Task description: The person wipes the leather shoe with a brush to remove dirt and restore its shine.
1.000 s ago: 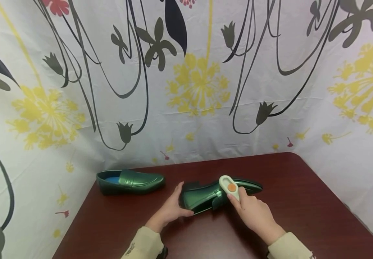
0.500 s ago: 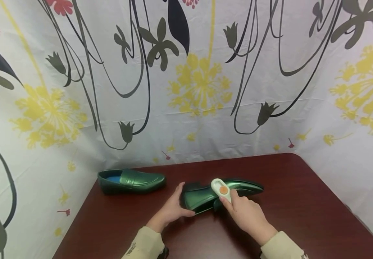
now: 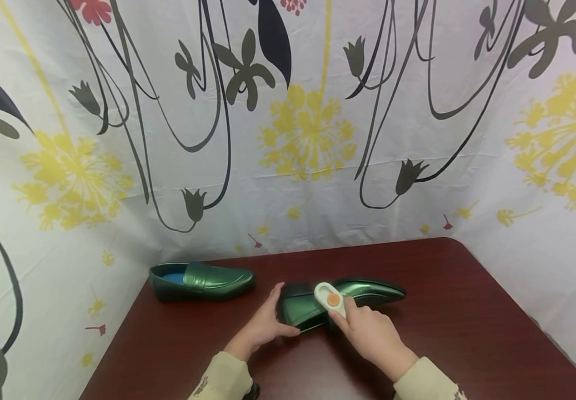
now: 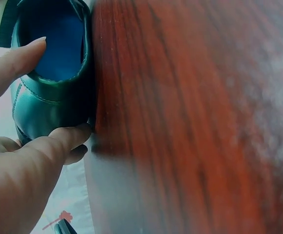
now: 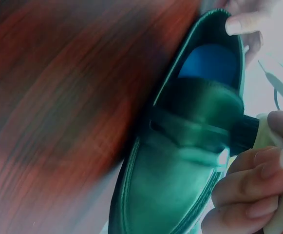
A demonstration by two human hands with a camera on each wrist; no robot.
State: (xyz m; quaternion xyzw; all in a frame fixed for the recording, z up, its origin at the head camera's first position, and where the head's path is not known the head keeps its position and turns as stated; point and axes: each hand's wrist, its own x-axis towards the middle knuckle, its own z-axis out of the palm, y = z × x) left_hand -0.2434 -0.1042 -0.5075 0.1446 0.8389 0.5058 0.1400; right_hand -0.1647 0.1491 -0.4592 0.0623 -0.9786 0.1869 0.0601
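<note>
A shiny green loafer (image 3: 370,291) lies tilted on its side on the table, its toe to the right. My left hand (image 3: 264,324) grips its heel, the thumb over the rim of the opening and the fingers behind the heel. A blue insole (image 4: 61,51) shows inside in the left wrist view. My right hand (image 3: 375,337) holds a shoe brush with a pale handle (image 3: 329,296) and an orange spot. In the right wrist view, the brush's dark bristles (image 5: 244,135) press against the loafer's side, near the strap.
A second green loafer (image 3: 213,281) stands upright at the table's back left. The dark red-brown table (image 3: 432,266) has a rounded far right corner. White floral cloth (image 3: 307,216) hangs close behind the table and along both sides.
My right hand has moved the brush leftward along the loafer, from near its toe toward the heel. The left hand keeps its grip on the heel, and the loafer stays in place.
</note>
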